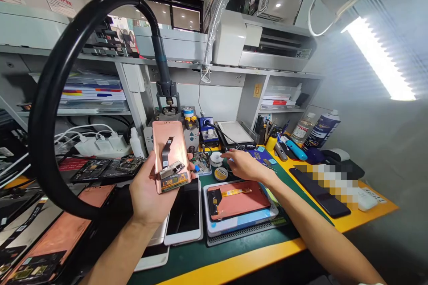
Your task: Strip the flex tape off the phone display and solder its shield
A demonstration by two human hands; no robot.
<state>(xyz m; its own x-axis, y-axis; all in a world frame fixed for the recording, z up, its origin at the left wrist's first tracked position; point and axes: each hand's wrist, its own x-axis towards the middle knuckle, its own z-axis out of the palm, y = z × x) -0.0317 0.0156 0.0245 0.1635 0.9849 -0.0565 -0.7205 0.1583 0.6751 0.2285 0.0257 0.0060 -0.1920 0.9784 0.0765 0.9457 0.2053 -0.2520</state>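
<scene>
My left hand (149,191) grips a copper-backed phone screen (171,136) by its edges and holds it raised above the bench. A dark flex cable (166,153) and a metal-coloured part lie across its back. My right hand (245,165) reaches over the mat, index finger stretched out beside a white spool (216,159); I cannot tell whether it touches it. Just below the spool is a small round tin (221,174). Nearer to me, a second copper-backed screen (239,201) with an orange flex cable lies on a white and blue box (214,230).
A white phone or tablet (183,213) lies left of the box. More opened screens (63,236) cover the left side. A thick black hose (43,84) arches there. A dark phone (319,192), bottles and a spray can (323,129) stand right. Behind is a flat plate device (236,133).
</scene>
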